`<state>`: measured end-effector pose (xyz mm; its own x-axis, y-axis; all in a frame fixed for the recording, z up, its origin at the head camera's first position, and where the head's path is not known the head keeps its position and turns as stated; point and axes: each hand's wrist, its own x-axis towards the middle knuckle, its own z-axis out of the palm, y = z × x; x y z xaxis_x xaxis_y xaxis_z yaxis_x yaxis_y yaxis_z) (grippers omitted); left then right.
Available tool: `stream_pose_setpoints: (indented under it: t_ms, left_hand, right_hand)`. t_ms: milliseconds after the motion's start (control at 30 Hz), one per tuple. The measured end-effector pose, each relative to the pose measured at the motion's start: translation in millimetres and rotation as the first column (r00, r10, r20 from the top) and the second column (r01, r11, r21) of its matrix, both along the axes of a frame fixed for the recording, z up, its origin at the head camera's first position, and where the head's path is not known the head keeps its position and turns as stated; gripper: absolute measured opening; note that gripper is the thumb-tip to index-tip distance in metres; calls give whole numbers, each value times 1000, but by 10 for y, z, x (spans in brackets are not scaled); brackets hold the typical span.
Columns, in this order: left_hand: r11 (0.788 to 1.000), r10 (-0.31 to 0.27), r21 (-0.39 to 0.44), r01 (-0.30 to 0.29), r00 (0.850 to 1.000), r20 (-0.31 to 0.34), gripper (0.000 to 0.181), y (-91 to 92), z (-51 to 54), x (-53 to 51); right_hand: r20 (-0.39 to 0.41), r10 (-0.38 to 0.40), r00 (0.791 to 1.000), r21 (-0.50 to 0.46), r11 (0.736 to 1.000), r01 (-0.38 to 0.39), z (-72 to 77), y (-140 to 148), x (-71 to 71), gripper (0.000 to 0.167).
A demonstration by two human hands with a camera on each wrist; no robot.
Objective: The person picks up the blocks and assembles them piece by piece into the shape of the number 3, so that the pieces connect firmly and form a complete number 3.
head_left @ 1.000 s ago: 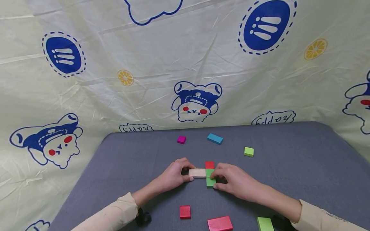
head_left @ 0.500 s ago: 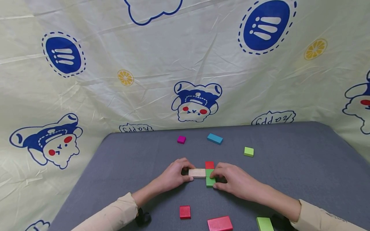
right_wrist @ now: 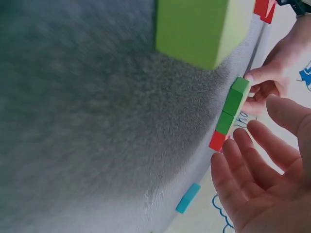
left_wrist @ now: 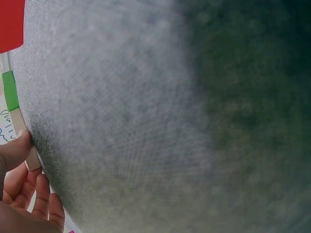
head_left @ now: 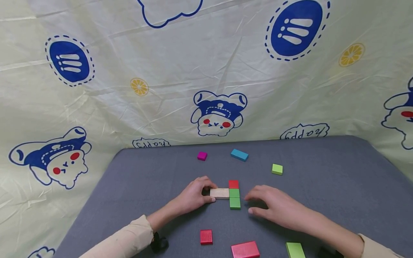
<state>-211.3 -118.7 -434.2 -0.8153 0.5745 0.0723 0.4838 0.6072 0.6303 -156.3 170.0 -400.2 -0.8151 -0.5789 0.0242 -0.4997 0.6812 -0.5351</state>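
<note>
My left hand [head_left: 195, 194] pinches the left end of a plain wooden block [head_left: 220, 193], thumb on the near side and fingers on the far side. Against that block's right end is a column: a red block [head_left: 233, 184] at the far end, then a green block [head_left: 234, 193] and a nearer green block [head_left: 235, 203]. Just right of the column, my right hand [head_left: 280, 208] hangs with fingers spread and nothing held. In the right wrist view the two green blocks [right_wrist: 233, 101] touch end to end.
Farther back lie a magenta block [head_left: 202, 156], a blue block [head_left: 240, 154] and a lime block [head_left: 277, 169]. Nearer me are a small red block [head_left: 206, 237], a larger red block [head_left: 245, 249] and a lime block [head_left: 295, 250]. A printed cloth [head_left: 174, 71] hangs behind the table.
My right hand has let go of the green blocks and moved right, away from the column. The left hand stays on the wooden block.
</note>
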Motion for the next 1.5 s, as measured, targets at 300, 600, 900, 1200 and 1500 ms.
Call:
stream_pose_setpoints:
  t_ms: [300, 600, 900, 1200, 1500]
  left_hand:
    - [1000, -2, 3, 2, 1000, 5, 26, -16, -9, 5]
    - [1000, -3, 10, 3, 1000, 1, 26, -45, 9, 9]
    - [1000, 4, 10, -4, 1000, 4, 26, -43, -6, 11]
    - [1000, 1, 6, -1, 1000, -7, 26, -23, -28, 1]
    - [1000, -3, -2, 3, 1000, -3, 26, -14, -19, 1]
  right_hand:
    - [6, 17, 1000, 10, 1000, -17, 12, 239, 254, 29]
    - [113, 67, 991, 11, 998, -69, -70, 466, 406, 37]
    - [276, 62, 959, 5, 998, -66, -212, 746, 544, 40]
    - [115, 219, 969, -138, 969, -203, -328, 950, 640, 30]
    - [22, 293, 956, -240, 930, -280, -406, 964, 681, 33]
